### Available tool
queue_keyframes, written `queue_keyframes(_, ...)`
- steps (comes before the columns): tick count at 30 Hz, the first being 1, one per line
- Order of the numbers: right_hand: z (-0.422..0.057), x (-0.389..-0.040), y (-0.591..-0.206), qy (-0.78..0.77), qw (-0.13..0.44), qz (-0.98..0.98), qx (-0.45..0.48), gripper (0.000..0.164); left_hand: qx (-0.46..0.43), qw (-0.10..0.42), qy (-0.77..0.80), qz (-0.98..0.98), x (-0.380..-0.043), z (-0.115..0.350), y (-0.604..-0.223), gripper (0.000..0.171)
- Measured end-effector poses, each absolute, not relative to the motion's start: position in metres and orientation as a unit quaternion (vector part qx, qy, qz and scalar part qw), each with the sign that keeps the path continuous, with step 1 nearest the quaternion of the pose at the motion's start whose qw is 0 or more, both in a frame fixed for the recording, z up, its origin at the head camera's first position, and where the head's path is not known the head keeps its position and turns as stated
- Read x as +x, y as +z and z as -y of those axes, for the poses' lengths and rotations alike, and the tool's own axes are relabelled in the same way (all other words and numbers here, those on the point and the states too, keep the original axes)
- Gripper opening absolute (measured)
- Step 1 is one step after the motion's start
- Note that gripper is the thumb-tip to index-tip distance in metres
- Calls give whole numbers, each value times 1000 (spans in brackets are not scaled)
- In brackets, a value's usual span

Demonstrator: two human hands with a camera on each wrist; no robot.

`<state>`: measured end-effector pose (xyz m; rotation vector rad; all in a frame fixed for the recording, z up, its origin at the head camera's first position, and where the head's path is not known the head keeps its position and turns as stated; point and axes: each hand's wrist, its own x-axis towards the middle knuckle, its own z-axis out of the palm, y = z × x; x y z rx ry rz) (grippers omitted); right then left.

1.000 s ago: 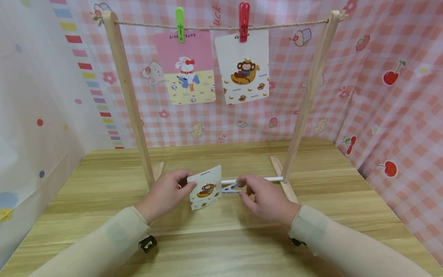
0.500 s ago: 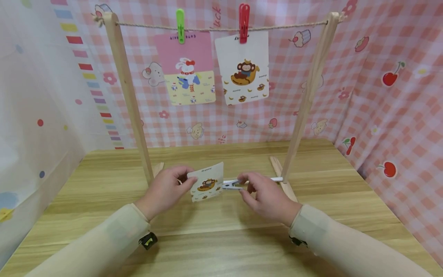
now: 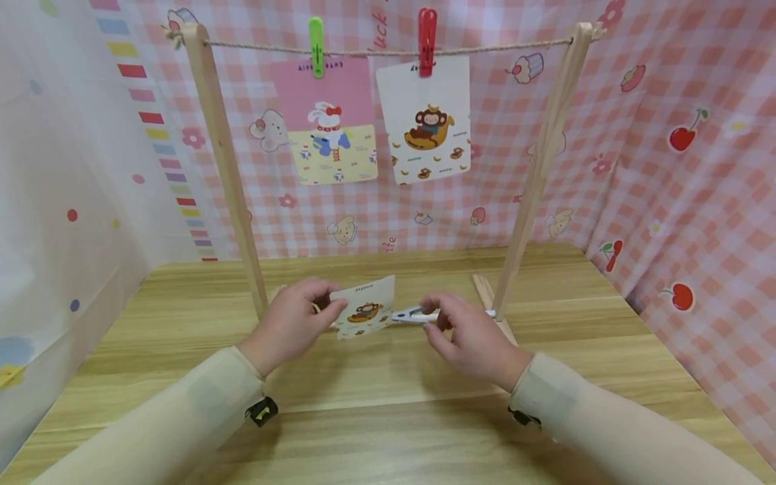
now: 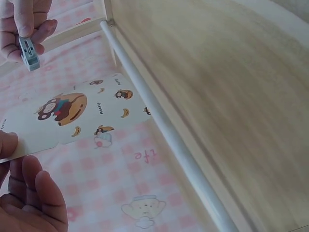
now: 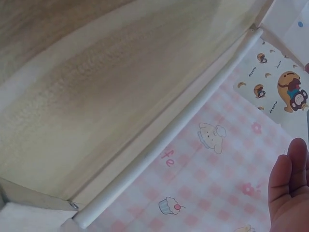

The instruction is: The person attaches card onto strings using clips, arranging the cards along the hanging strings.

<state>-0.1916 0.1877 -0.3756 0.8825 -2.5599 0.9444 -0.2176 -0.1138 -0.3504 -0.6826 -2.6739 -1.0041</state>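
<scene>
In the head view my left hand (image 3: pixel 291 325) pinches a white monkey card (image 3: pixel 366 314) by its left edge, thumb on the printed face. The card is tilted, low between the posts of a wooden stand. My right hand (image 3: pixel 469 340) pinches the handles of a pale blue-grey clothespin (image 3: pixel 405 315) between thumb and fingers. The clothespin's tip points left, right at the card's right edge in this view. From the left wrist, the card (image 4: pixel 63 108) and the clothespin (image 4: pixel 30 54) appear apart. The right wrist view shows only fingers of the right hand (image 5: pixel 292 183).
A rope (image 3: pixel 254 46) spans two wooden posts (image 3: pixel 227 162). From it hang a pink-and-yellow rabbit card (image 3: pixel 333 158) under a green clothespin (image 3: pixel 316 47) and another monkey card (image 3: pixel 429 158) under a red clothespin (image 3: pixel 427 40). A white rod (image 4: pixel 178 145) joins the posts low down.
Both hands have risen slightly, still holding the card and the clothespin. The card has tipped from nearly upright to a flatter slant and shifted a little right.
</scene>
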Motion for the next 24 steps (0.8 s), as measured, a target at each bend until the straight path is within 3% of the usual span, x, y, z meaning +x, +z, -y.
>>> queue_keyframes(24, -193, -194, -361, 329, 190, 870, 313, 25, -264, 113, -330, 899, -223, 104, -325, 11)
